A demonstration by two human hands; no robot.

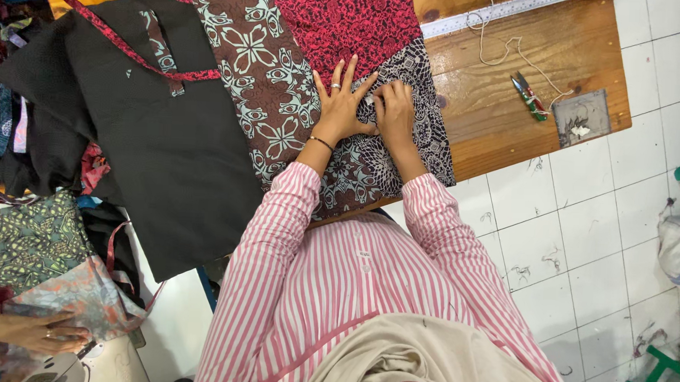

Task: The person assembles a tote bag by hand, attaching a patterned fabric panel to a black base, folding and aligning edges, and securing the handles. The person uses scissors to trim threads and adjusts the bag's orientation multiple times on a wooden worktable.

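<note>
At the far left, another person's hand (43,332) rests on some printed cloth by a white machine, and that hand is not part of this work. Next comes a big black cloth (166,153) with a red printed strap (125,40), spread over the left side of the wooden table (504,106). Right of it lies the patchwork cloth (282,112), with brown, red and dark flower patches, and its near edge hangs a bit over the table's front. The left hand (340,107) lies flat on this cloth with its fingers spread, holding nothing, just pressing down. The right hand (393,113) is right beside it, touching it, with its fingertips pinched shut on a small spot of the dark patch. To do this well, I think the flat hand should keep the cloth from sliding while the other hand works in small, slow pinches. Further right the table is bare wood, so there is room to push the cloth that way. A ruler (501,11), a string (507,49), small snips (529,96) and a little grey card (580,117) sit near the right edge. Past that edge is white tiled floor (583,224).
</note>
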